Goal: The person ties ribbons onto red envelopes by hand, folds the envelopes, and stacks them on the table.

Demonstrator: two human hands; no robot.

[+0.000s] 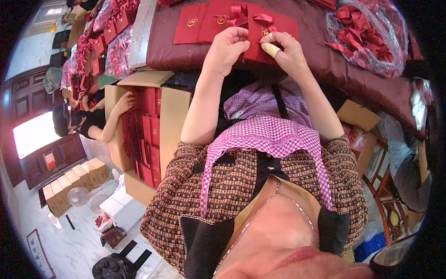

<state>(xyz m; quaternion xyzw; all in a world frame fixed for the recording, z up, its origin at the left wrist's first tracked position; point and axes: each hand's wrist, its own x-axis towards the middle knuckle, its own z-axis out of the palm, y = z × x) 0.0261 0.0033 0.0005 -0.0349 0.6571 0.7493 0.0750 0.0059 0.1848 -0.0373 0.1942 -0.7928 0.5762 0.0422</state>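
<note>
A dark red card bag (284, 29) with a gold emblem lies at the table's near edge, a satin ribbon (263, 18) tied on it. Over its left side, my left hand (228, 52) is closed in a pinch; what its fingertips hold is hidden. My right hand (287, 53), with yellowish tape round one finger, pinches the ribbon close to the emblem. Just left of this bag, similar red bags (191, 29) overlap in a row, one with a ribbon bow (236, 17).
Right on the maroon-covered table (169, 55) sits a clear plastic bag of red ribbons (364, 39). A cardboard carton (179, 100) packed with red bags stands at my left, where another person's hand (124, 102) reaches in. A carved wooden chair (386, 195) is at the right.
</note>
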